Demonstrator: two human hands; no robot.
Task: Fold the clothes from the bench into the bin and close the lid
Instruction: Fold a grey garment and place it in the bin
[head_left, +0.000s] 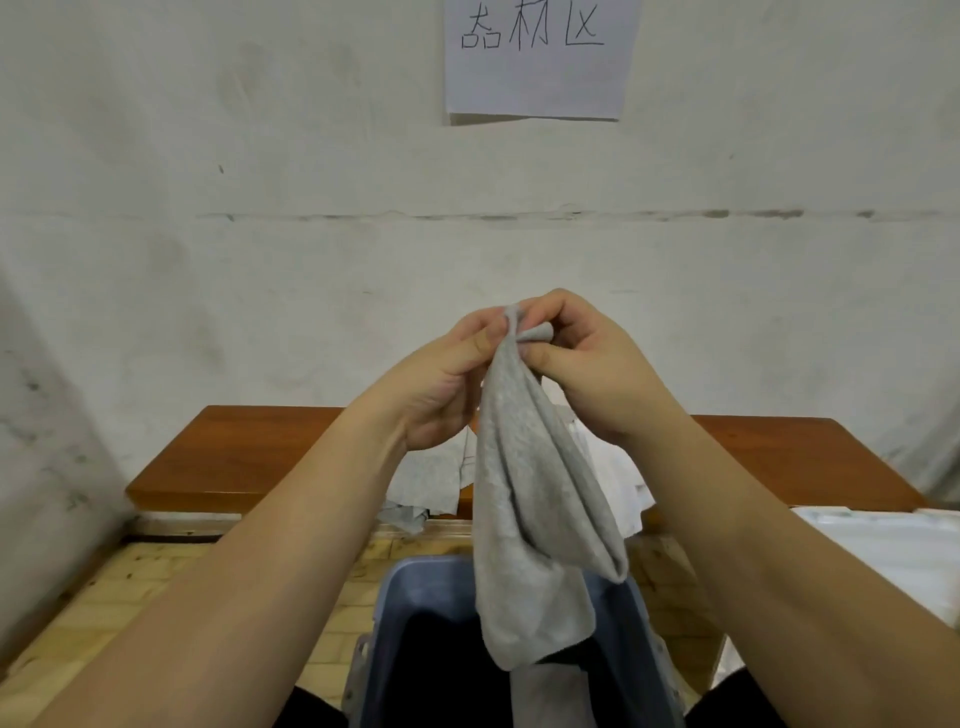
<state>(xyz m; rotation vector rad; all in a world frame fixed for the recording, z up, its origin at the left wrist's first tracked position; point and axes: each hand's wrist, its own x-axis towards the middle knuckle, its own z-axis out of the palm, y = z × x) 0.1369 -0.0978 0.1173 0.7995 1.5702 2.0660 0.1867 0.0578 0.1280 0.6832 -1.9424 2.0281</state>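
A grey cloth hangs in the air in front of me, pinched at its top edge by both hands. My left hand grips the top from the left and my right hand grips it from the right, fingertips almost touching. The cloth's lower end dangles over the open blue-grey bin at the bottom centre. Inside the bin lies something dark and a folded grey piece. Behind my hands, the wooden bench carries light patterned clothes, partly hidden by my arms and the cloth.
A white wall stands close behind the bench, with a paper sign taped high up. A white flat object, possibly the lid, lies at the right. Yellow tiled floor shows at the left of the bin.
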